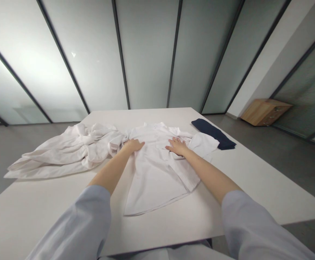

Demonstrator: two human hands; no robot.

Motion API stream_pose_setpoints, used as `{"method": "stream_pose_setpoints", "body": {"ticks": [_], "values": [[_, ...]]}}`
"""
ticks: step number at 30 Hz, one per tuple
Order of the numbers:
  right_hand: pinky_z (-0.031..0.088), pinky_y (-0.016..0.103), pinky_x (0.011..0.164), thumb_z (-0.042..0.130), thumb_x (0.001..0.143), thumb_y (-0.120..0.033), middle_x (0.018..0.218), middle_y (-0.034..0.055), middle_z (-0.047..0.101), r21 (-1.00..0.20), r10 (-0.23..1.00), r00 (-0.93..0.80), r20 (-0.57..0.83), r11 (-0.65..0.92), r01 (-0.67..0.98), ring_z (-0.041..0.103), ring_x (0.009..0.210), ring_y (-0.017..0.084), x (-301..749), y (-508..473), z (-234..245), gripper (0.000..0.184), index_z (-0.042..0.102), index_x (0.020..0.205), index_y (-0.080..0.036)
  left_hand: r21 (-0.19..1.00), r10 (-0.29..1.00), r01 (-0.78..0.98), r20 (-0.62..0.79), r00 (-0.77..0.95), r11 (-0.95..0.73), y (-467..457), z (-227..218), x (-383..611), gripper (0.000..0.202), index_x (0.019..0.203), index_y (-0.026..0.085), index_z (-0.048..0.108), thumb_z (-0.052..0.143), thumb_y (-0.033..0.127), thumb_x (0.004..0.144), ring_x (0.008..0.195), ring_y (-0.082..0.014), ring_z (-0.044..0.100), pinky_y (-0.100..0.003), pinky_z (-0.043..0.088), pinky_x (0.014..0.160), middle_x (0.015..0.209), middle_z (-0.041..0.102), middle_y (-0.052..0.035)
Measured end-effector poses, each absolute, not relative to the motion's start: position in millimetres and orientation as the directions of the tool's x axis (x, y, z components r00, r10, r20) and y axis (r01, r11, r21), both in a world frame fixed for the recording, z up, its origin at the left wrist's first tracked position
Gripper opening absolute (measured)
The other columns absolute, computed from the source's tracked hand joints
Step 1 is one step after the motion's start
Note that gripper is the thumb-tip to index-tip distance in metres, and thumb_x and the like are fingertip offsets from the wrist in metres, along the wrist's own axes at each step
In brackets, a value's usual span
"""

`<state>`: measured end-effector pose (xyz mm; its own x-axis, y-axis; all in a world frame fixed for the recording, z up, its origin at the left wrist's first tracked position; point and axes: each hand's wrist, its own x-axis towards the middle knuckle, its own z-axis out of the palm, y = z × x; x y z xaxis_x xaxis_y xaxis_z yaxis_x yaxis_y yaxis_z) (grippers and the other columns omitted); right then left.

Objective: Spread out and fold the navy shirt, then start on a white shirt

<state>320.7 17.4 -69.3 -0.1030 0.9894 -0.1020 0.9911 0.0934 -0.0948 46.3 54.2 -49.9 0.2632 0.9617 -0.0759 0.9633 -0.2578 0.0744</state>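
A white shirt (157,177) lies spread on the white table in front of me, its collar toward the far side and its hem toward me. My left hand (133,145) rests on the shirt's left side near the sleeve, fingers stretched out. On the right side of the chest, my right hand (177,146) lies flat with its fingers spread. Neither hand grips the cloth visibly. The right sleeve reaches out toward a dark navy folded cloth, and some wrinkles run across the shirt's body.
A crumpled heap of white cloth (73,150) lies at the left, hanging past the table's edge. The folded navy cloth (214,133) sits near the right edge of the white table (241,180). Behind stand frosted glass panels; a wooden cabinet (264,112) is at the far right.
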Motion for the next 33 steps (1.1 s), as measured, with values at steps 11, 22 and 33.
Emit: {"method": "stream_pose_setpoints", "body": {"ticks": [11, 22, 33], "values": [[0.029, 0.047, 0.105, 0.041, 0.093, -0.049, 0.14, 0.0161, 0.047, -0.029, 0.981, -0.186, 0.052, 0.188, 0.982, 0.039, 0.131, 0.03, 300.9, 20.9, -64.3, 0.049, 0.054, 0.129, -0.018, 0.066, 0.979, 0.982, -0.096, 0.182, -0.176, -4.5, -49.4, 95.9, 0.076, 0.131, 0.013, 0.051, 0.037, 0.07, 0.082, 0.128, -0.042, 0.041, -0.055, 0.038, 0.097, 0.14, 0.046, -0.0245], [0.028, 0.041, 0.107, 0.036, 0.094, -0.053, 0.144, 0.0128, 0.046, -0.051, 0.937, -0.344, 0.061, 0.347, 0.936, 0.04, 0.132, 0.028, 288.7, -11.8, -64.4, 0.054, 0.048, 0.138, -0.022, 0.105, 0.926, 0.923, -0.03, 0.376, -0.371, 46.8, -80.5, 45.7, 0.08, 0.149, 0.014, 0.028, 0.026, 0.066, 0.089, 0.145, -0.0326, 0.01, -0.045, 0.018, 0.114, 0.157, 0.018, -0.016], [0.016, 0.048, 0.114, 0.033, 0.09, -0.063, 0.158, 0.0116, 0.02, -0.08, 0.968, -0.231, -0.093, 0.224, 0.971, 0.017, 0.144, 0.029, 312.0, -3.0, -70.2, 0.072, 0.029, 0.15, -0.022, 0.101, 0.891, 0.894, -0.089, 0.446, -0.437, 37.8, -69.6, 31.4, 0.077, 0.15, 0.02, 0.026, 0.026, 0.067, 0.089, 0.146, -0.0268, 0.01, -0.041, 0.016, 0.115, 0.159, 0.012, -0.0118]]}}
